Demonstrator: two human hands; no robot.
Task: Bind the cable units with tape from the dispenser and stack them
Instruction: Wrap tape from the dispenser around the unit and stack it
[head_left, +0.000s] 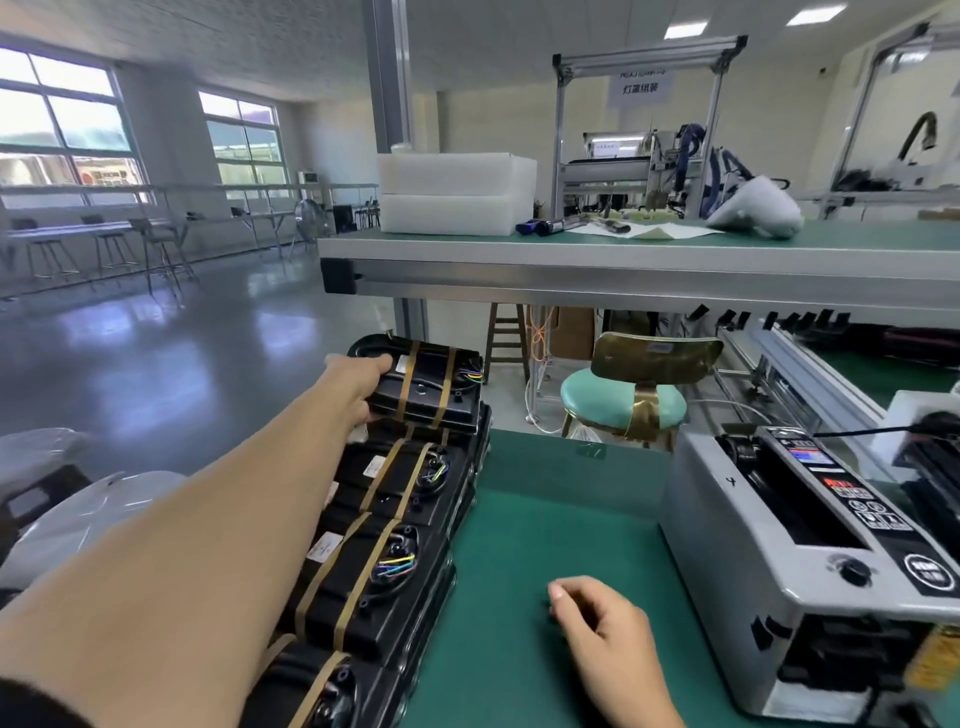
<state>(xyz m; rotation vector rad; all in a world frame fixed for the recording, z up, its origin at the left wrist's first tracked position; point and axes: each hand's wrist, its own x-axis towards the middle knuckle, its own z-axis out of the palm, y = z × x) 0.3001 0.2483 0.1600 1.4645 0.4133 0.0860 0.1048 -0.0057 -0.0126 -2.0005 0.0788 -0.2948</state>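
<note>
1. Reaching far forward, the left grip (358, 387) is clasping the near-left edge of a black cable unit (431, 384), its fingers curling around that edge.
2. That cable unit, banded with two tan tape strips (448, 382), is lying over the far end of a row of taped units (384, 540), which is running back beneath the left forearm.
3. The right grip (605, 631) is resting on the green counter (545, 519), fingers loosely curled and holding nothing.
4. A grey tape dispenser (810, 545) is standing just right of the right grip.
5. A teal chair (618, 402) is sitting beyond the counter, right of the left grip.
</note>
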